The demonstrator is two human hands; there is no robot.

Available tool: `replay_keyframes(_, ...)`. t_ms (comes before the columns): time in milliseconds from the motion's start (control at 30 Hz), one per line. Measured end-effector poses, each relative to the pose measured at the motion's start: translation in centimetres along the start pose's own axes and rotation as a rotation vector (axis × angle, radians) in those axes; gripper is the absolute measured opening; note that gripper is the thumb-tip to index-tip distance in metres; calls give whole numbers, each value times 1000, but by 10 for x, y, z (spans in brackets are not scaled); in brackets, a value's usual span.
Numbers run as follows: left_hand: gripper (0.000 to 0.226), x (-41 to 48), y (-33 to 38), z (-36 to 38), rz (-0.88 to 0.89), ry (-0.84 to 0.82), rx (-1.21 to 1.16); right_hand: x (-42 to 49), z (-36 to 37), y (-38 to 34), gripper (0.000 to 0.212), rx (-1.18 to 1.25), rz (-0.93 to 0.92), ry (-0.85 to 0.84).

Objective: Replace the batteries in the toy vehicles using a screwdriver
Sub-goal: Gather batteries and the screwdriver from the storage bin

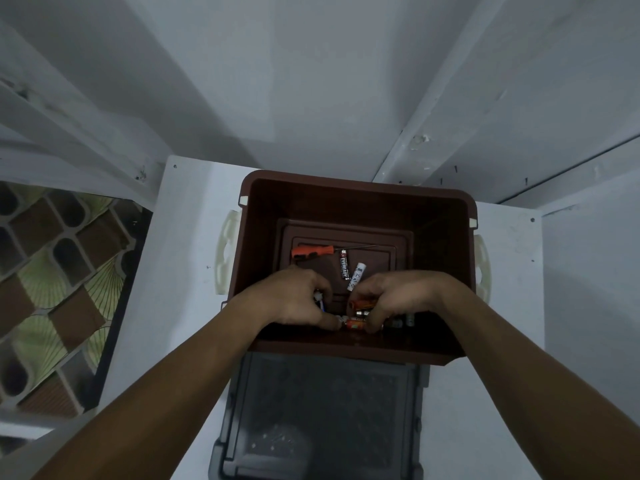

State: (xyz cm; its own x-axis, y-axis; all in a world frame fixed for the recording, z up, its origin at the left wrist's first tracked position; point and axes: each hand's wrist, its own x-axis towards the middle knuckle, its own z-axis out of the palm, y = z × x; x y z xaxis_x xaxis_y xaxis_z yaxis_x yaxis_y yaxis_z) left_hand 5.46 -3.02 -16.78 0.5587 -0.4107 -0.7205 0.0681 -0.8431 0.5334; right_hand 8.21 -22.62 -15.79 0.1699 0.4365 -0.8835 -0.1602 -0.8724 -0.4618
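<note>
Batteries are the worry here. My right hand (398,296) is curled down over a cluster of small orange cylindrical batteries (355,323) at the near wall of the deep brown plastic bin (356,188), fingers and thumb closed round them. My left hand (294,299) is curled beside it round a small white-and-blue thing (319,299) that I cannot identify, since the fingers hide most of it. The two hands almost meet.

Risks as I judge them:
- The orange cells are loose and round. A partial pinch could let one roll off under my wrist, where I cannot see.
- A black cylindrical battery (344,264) and a white cylindrical battery (356,276) lie just beyond my fingers. Used and fresh cells could get mixed if I sweep them together.
- Light in the bin is poor, so I could misread which end of a cell is which.
- The bin sits over the white desk (180,271) with its near edge above a dark grey plastic lid (322,410). Leaning on that wall might tip it.

The orange-handled screwdriver with a thin metal shaft (311,251) lies flat on the bin floor at the far side, untouched and well apart from both hands. Its long axis runs across the bin, left to right, with the handle to the left and the tip pointing right. The shaft passes just beyond the top of the black battery.
</note>
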Motion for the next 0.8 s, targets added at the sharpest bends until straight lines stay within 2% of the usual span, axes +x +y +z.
replay_keyframes(200,30,0,3,-1,-9,-40,6,-1,1,-1,38,55,-12,1)
replay_keyframes(500,29,-6,5,-1,6,-106,50,-3,3,-4,42,40,-26,-6)
replay_keyframes(800,9,-4,7,1,39,-178,1,-6,0,-3,33,77,6,-27)
